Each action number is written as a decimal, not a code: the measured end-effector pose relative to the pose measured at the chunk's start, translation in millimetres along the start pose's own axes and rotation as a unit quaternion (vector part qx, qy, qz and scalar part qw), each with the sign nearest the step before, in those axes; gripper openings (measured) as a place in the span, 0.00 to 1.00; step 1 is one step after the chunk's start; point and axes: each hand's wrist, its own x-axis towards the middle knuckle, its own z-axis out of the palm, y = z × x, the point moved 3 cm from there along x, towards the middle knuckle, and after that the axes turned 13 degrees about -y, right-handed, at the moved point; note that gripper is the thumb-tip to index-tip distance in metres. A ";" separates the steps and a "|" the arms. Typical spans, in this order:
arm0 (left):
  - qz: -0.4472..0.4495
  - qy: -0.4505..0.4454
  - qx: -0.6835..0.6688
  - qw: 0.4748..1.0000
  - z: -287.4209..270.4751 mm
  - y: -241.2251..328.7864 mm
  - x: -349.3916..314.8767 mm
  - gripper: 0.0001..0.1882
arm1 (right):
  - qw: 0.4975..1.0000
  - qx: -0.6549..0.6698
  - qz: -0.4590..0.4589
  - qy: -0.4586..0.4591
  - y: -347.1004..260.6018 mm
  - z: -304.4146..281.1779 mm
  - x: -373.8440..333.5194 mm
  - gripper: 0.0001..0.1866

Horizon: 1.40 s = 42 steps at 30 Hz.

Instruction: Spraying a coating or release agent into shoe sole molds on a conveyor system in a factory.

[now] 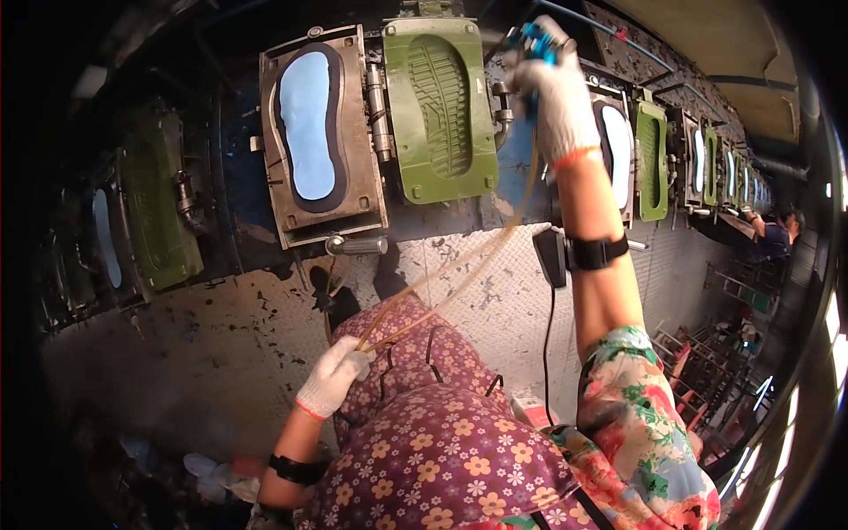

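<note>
Clasps a blurred blue tool (537,42) in the curled grip of the gloved right hand (556,93), showing at the upper left side of that hand, just right of a green sole mould (437,110). Pinches two strands of thin tan hose (510,231) in the tight grip of the gloved left hand (329,380), low beside a flowered apron (459,442), slanting from there up and rightward toward the tool.
</note>
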 end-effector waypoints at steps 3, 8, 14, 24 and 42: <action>0.005 0.015 0.058 0.998 25.3 -3.6 7.0 0.13 | 0.970 0.205 -0.131 0.002 -41.1 -11.5 -2.8 0.34; 0.215 0.137 0.610 0.750 29.3 74.1 34.6 0.19 | 0.812 0.579 -0.017 -0.071 -6.8 -35.8 -92.3 0.31; 0.198 0.323 0.583 0.718 -27.1 207.2 156.8 0.20 | 0.741 0.651 0.123 -0.109 59.3 -6.4 -223.3 0.40; 0.110 0.255 0.697 0.661 -57.1 262.3 245.7 0.17 | 0.842 0.522 0.136 -0.012 40.4 -21.0 -334.2 0.44; 0.139 0.213 0.752 0.608 -25.5 216.2 183.0 0.26 | 0.861 0.492 0.025 0.124 1.3 -5.6 -427.8 0.39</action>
